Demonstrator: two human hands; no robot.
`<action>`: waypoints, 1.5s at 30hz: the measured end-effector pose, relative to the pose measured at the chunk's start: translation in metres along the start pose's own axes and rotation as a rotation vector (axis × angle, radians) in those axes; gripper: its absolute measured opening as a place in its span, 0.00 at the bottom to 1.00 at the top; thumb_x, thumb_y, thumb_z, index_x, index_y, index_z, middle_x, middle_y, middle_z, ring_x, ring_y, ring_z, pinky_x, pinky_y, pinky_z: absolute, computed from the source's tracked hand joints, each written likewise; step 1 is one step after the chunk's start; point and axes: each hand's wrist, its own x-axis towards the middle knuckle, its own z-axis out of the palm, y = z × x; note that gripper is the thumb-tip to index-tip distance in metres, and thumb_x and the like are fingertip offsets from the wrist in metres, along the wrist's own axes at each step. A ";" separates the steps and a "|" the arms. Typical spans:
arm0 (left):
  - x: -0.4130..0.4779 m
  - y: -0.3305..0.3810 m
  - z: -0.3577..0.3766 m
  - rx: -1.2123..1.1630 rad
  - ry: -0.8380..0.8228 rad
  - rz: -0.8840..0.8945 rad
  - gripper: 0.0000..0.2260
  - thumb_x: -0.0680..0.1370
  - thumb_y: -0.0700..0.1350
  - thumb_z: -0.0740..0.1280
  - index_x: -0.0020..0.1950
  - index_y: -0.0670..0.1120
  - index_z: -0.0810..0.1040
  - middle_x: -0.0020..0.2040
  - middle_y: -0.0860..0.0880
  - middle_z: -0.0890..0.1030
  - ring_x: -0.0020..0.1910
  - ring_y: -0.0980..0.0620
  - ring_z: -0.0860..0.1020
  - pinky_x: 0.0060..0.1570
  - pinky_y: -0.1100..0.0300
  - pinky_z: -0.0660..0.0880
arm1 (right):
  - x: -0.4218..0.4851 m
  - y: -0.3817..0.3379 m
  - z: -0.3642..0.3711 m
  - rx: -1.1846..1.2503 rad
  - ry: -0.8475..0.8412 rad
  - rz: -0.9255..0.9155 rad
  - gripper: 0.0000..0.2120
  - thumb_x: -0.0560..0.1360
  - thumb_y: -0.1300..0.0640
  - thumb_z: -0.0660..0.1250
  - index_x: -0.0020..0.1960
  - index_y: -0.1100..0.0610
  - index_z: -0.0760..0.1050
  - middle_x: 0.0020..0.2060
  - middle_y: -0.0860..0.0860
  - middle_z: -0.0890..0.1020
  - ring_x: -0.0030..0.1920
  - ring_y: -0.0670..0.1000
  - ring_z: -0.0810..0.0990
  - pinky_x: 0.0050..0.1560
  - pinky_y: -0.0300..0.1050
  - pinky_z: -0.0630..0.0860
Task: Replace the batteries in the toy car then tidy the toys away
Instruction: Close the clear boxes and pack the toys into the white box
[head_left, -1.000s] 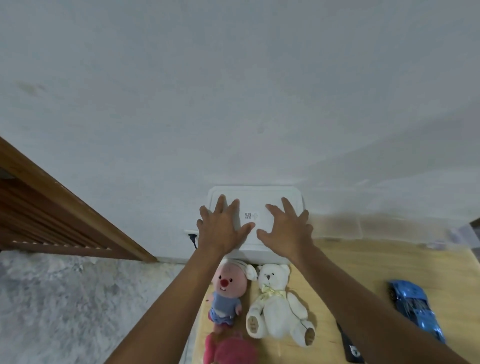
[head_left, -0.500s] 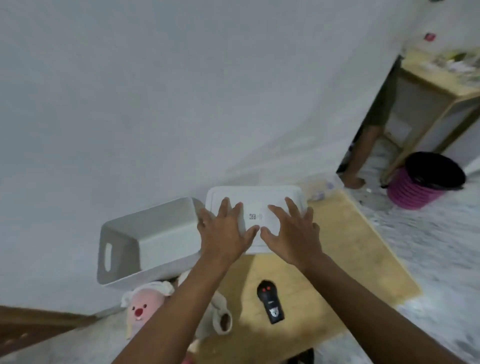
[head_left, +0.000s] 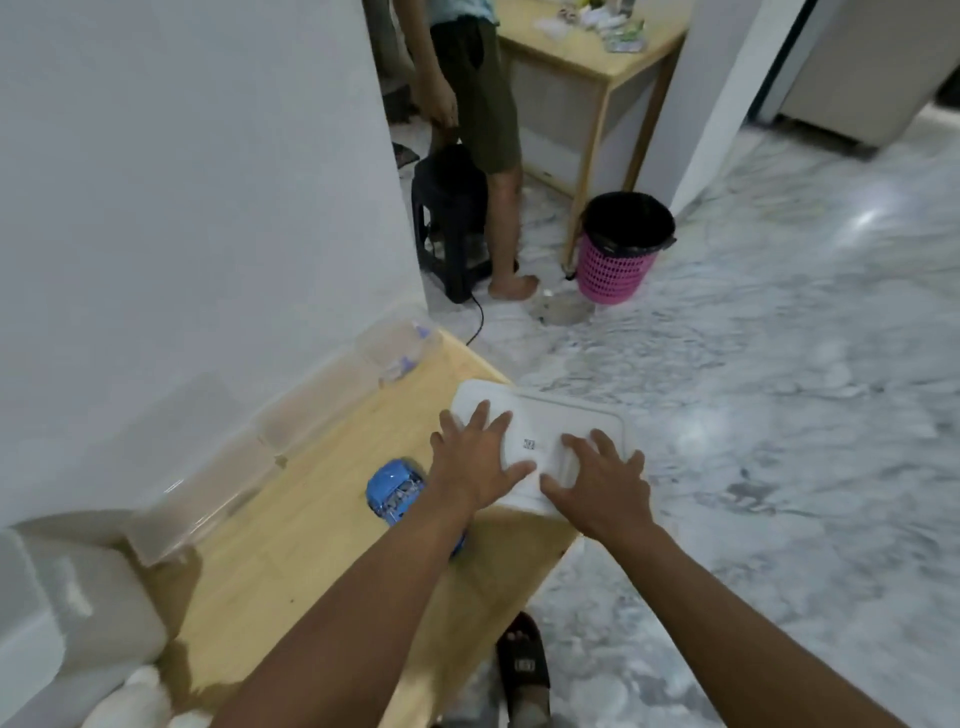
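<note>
I hold a white rectangular lid (head_left: 540, 421) flat in both hands, over the right edge of the low wooden table (head_left: 311, 519). My left hand (head_left: 472, 462) grips its left end and my right hand (head_left: 597, 483) its near right side, fingers spread on top. The blue toy car (head_left: 389, 491) sits on the table just left of my left wrist, partly hidden by my forearm. A white storage bin (head_left: 78, 597) stands at the lower left, with a white plush toy (head_left: 140, 696) at the bottom edge.
Clear plastic boxes (head_left: 311, 405) line the wall behind the table. Another person's leg (head_left: 504, 208) stands by a black stool (head_left: 447, 218) and a pink waste basket (head_left: 618, 249). Marble floor spreads to the right. My sandalled foot (head_left: 522, 665) is below the table edge.
The view and both hands with the lid have swung right, from above the white bin to the table's right edge. The plush toys and the remote have left the view; the blue car is back.
</note>
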 end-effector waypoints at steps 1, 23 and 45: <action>0.007 0.003 0.005 0.001 -0.021 0.007 0.39 0.77 0.73 0.60 0.83 0.58 0.54 0.85 0.51 0.50 0.78 0.30 0.51 0.73 0.36 0.60 | 0.005 0.006 0.004 0.010 -0.011 0.011 0.37 0.74 0.31 0.61 0.79 0.40 0.55 0.81 0.46 0.52 0.78 0.70 0.48 0.73 0.67 0.62; -0.136 -0.121 -0.030 -0.332 0.312 -0.141 0.27 0.82 0.54 0.67 0.80 0.52 0.66 0.79 0.47 0.68 0.78 0.45 0.63 0.76 0.51 0.62 | -0.002 -0.102 0.021 -0.154 -0.001 -0.452 0.31 0.78 0.38 0.63 0.78 0.42 0.61 0.79 0.48 0.62 0.75 0.56 0.65 0.73 0.61 0.62; -0.413 -0.320 0.120 -0.587 0.340 -0.804 0.33 0.75 0.55 0.73 0.78 0.58 0.63 0.78 0.45 0.56 0.65 0.36 0.75 0.56 0.52 0.78 | -0.219 -0.288 0.253 -0.387 -0.505 -0.884 0.44 0.71 0.38 0.71 0.77 0.37 0.47 0.70 0.57 0.71 0.63 0.63 0.76 0.57 0.56 0.76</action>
